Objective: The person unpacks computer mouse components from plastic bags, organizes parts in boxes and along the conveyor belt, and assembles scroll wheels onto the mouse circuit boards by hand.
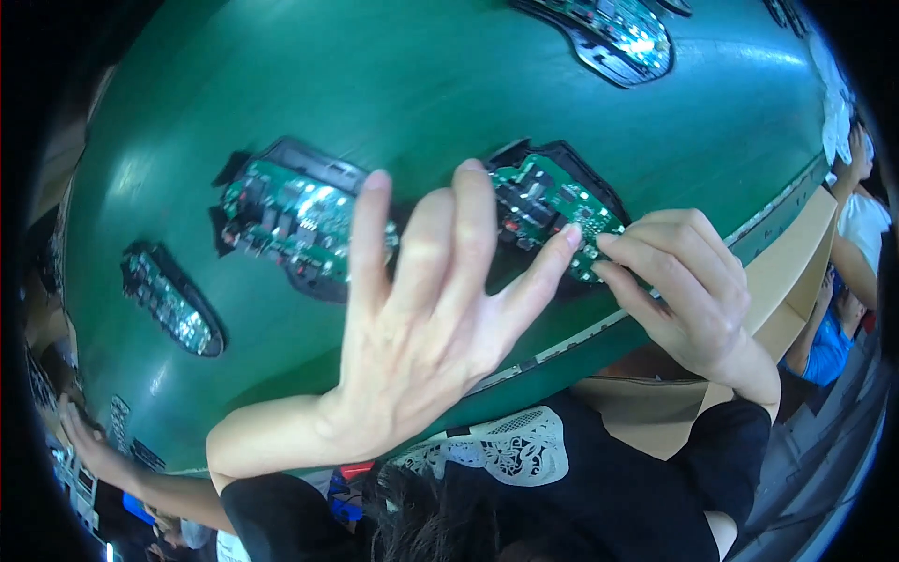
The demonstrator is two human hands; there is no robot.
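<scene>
A green circuit board (548, 201) lies in a black housing on the green conveyor belt (421, 84). My left hand (421, 309) is held over the belt with its fingers spread; one fingertip touches the board's near corner. My right hand (679, 290) comes in from the right with its fingers curled, pinching that same corner of the board. A second green board in a black housing (300, 220) sits just left of my left hand and is partly hidden behind its fingers.
Two more assemblies lie on the belt, one at far left (173, 300) and one at the top (623, 37). A tan ledge (787, 272) runs along the belt's near edge. Another person's hand (89, 450) reaches in at lower left, and other people (857, 225) sit at right.
</scene>
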